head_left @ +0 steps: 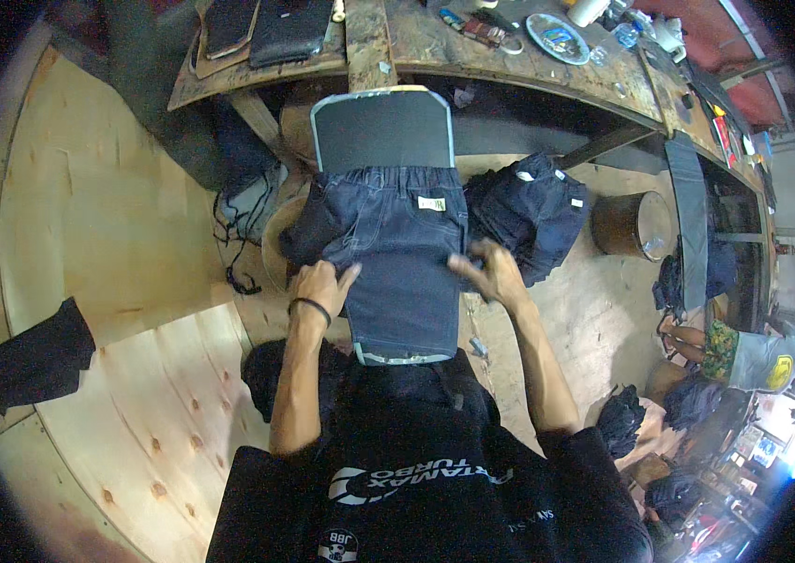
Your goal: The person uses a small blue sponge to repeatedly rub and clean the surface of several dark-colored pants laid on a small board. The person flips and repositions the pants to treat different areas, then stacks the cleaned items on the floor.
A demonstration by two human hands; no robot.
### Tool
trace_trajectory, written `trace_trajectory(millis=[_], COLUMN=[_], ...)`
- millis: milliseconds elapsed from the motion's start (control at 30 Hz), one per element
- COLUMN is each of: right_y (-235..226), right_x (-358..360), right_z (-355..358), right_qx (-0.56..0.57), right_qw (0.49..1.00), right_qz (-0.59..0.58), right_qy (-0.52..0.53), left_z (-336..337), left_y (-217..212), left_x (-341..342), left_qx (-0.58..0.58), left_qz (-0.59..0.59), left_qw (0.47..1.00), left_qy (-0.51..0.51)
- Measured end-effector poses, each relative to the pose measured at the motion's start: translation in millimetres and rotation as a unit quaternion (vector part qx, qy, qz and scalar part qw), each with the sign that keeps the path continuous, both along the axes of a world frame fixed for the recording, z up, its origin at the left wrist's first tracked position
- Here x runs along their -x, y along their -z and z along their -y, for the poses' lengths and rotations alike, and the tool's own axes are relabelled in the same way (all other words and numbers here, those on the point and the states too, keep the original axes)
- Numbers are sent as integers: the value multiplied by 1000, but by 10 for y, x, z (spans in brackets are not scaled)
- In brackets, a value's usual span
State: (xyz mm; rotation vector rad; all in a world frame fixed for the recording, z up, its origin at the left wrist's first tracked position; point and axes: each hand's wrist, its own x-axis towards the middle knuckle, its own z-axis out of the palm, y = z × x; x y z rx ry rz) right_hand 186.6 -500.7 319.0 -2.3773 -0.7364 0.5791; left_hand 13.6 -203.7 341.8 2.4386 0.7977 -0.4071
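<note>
Dark blue denim shorts point(397, 230) with a gathered elastic waist and a small pale label are stretched over a narrow board point(381, 127). The board is dark with silvery edging and juts from the workbench toward my body. My left hand point(322, 284), a dark band at its wrist, is at the left edge of the shorts, thumb on the cloth and fingers curled around the side. At the right edge is my right hand point(491, 274), slightly blurred, with thumb and fingers apart. Part of the shorts bunches off the board's left side.
A pile of similar denim garments point(533, 211) lies right of the board, beside a round wooden stool point(636, 225). The workbench point(472, 56) carries a plate point(557, 39) of small items. Dark cloth point(31, 361) lies on plywood at left. Another person point(744, 358) is at far right.
</note>
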Motion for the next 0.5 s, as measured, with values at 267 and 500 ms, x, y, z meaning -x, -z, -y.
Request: trace_trajectory(millis=[267, 500], right_y=[-117, -26], right_x=[640, 557], right_z=[271, 318], right_qx=[38, 22], right_qw=[977, 993], right_qz=[-207, -118], right_qy=[28, 9], left_z=[651, 644], left_y=[-236, -474], left_x=[-1049, -1288], left_qx=[-74, -118], left_qz=[218, -277], left_qw=[902, 813], left_qy=[366, 498])
